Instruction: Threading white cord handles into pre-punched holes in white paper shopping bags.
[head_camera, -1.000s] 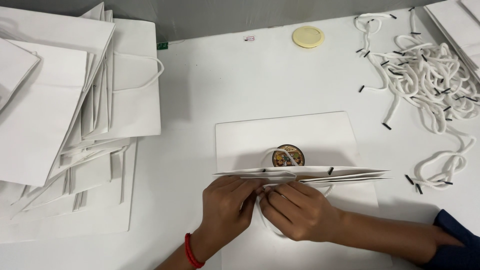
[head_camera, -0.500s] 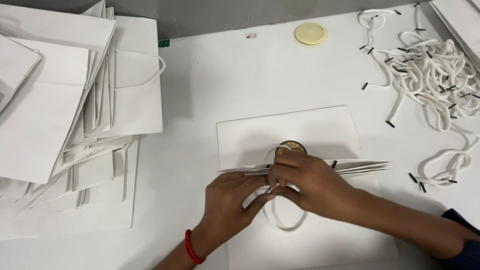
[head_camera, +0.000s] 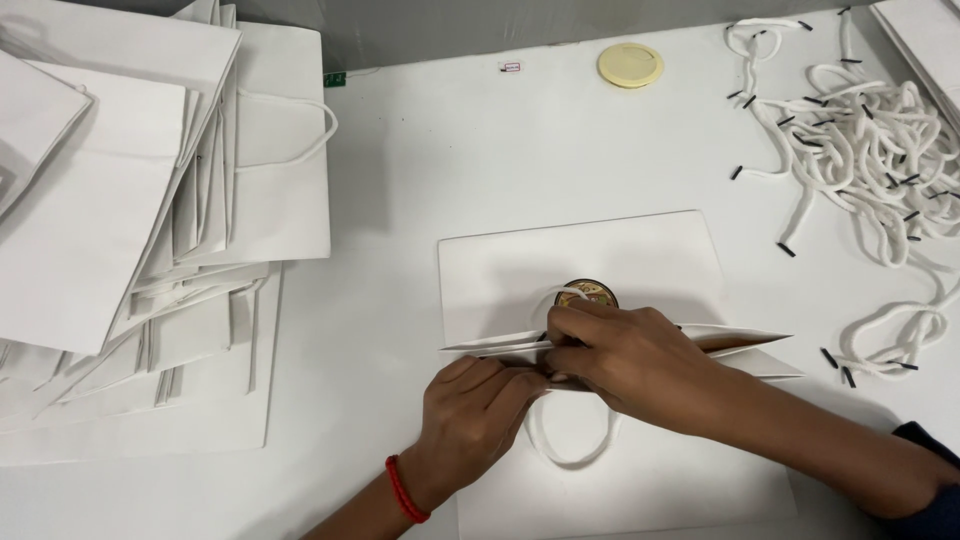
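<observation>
Head view, looking down on a white bench (head_camera: 560, 150). Centre, lying flat: white paper bag (head_camera: 580, 260), upper edge folded open into thin layered flaps. Left hand (head_camera: 475, 410), red band at the wrist, fingers curled and pinching the flap edge. Right hand (head_camera: 630, 355) laid over the same fold, fingers closed on the paper and on a white cord handle (head_camera: 570, 455) looping out below the hands. Just above the right hand's fingertips, half hidden by them, a small round tin with a patterned lid (head_camera: 588, 293) resting on the bag. Far left, well apart: a sprawling stack of finished white bags (head_camera: 150, 220) with cord handles showing. Top right: tangled heap of white cords with black tips (head_camera: 870, 150), some strands trailing down near the bag's right corner. Upper middle: pale yellow round lid (head_camera: 630, 65), alone on the bench.
</observation>
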